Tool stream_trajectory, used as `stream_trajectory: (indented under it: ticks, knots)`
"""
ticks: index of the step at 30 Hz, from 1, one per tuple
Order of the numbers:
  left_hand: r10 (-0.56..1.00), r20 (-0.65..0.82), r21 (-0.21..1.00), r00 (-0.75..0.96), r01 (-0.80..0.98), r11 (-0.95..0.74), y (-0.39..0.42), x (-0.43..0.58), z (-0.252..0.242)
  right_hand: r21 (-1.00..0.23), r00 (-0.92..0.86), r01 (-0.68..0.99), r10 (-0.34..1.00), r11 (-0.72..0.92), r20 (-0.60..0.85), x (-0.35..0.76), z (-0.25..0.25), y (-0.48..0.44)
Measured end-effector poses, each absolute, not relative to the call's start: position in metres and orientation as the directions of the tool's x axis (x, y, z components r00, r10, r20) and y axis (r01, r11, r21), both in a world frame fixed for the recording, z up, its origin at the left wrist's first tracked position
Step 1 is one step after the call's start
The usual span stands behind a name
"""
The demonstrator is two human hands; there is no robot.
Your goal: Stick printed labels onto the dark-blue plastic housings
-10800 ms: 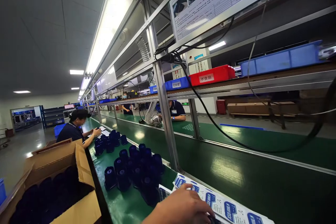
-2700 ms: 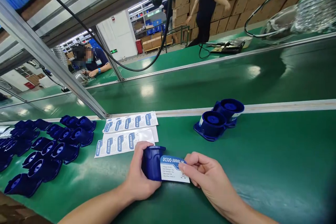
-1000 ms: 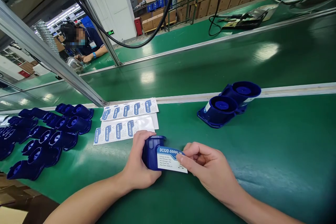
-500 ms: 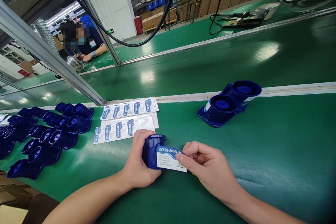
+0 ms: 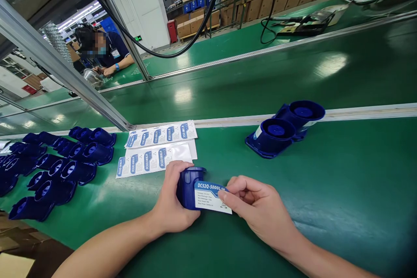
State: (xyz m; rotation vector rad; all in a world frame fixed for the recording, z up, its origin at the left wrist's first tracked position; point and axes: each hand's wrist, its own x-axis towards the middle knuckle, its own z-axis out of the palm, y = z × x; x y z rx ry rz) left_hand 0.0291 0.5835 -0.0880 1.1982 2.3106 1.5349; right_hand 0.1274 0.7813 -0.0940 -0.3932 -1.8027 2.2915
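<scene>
My left hand (image 5: 174, 202) is wrapped round a dark blue plastic housing (image 5: 188, 189), holding it on its left side above the green bench. A white and blue label (image 5: 210, 197), printed "DC52Q-5000L/H", lies with its left end against the housing. Its right end stands away from the housing, pinched between the thumb and fingers of my right hand (image 5: 252, 200). Behind my left hand lie label sheets (image 5: 156, 158) with several such labels on them. To the right, two more blue housings (image 5: 275, 132) stand close together with pale labels on their sides.
Several rows of blue housings (image 5: 61, 173) stand at the left of the bench. A metal post (image 5: 65, 61) slants down to the bench's back edge. A black cable (image 5: 169, 55) hangs above. Across the line sits a co-worker (image 5: 112, 52); a black tool (image 5: 302, 24) lies far right.
</scene>
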Motion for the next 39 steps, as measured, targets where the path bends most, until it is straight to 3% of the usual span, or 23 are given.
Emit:
stream_trajectory:
  ticks: [10, 39]
  knots:
    - [0.669, 0.324, 0.815, -0.669, 0.557, 0.162, 0.5833, 0.0281, -0.0888, -0.968, -0.939, 0.015, 0.33, -0.25, -0.1, 0.1266, -0.0929, 0.779]
    - [0.675, 0.327, 0.816, -0.662, 0.558, 0.151, 0.5838, 0.028, -0.0849, -0.972, -0.947, -0.126, 0.317, -0.198, 0.058, 0.1278, -0.0982, 0.7796]
